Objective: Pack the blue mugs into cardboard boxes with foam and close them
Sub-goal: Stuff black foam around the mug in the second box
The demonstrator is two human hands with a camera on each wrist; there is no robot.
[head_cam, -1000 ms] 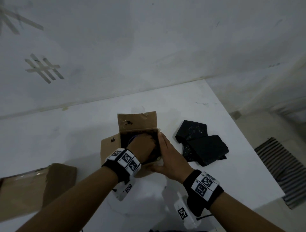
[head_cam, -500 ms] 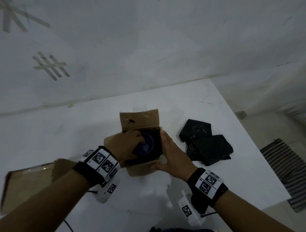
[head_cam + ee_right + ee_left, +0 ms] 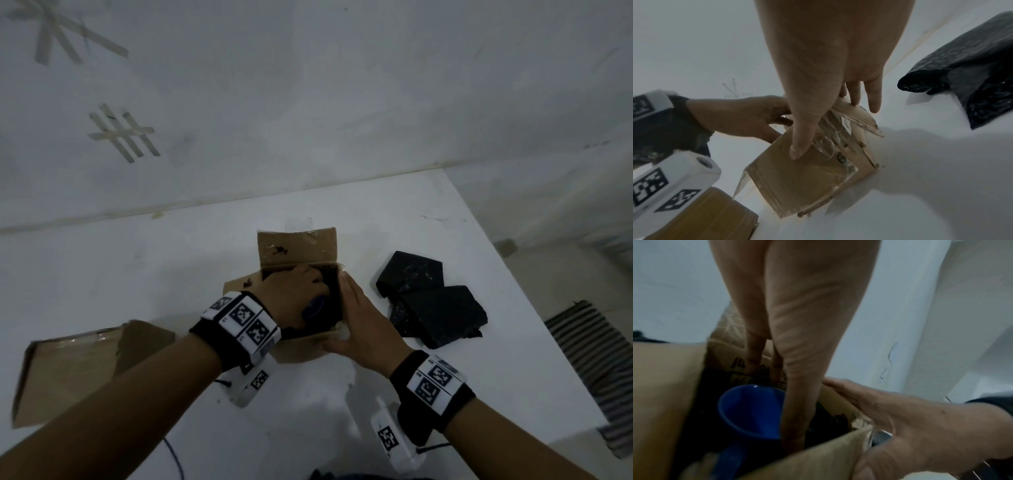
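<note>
An open cardboard box (image 3: 297,249) stands mid-table with dark foam lining inside. A blue mug (image 3: 313,305) sits in it, mouth up in the left wrist view (image 3: 750,412), its handle towards the near wall. My left hand (image 3: 301,287) reaches down into the box, its straight fingers (image 3: 797,353) between the mug and the box's far and right walls. My right hand (image 3: 359,318) lies flat against the box's right side. Its thumb (image 3: 801,142) presses the near wall (image 3: 803,178). The mug's lower part is hidden.
Black foam pieces (image 3: 435,305) lie piled just right of the box. A second cardboard box (image 3: 75,370) sits at the near left. The white table (image 3: 137,274) ends close on the right, above a striped mat (image 3: 596,363). A wall rises behind.
Half a second ago my left hand sat at the box's left rim with the mug uncovered. It has gone back in, over the mug. The right hand has stayed on the box.
</note>
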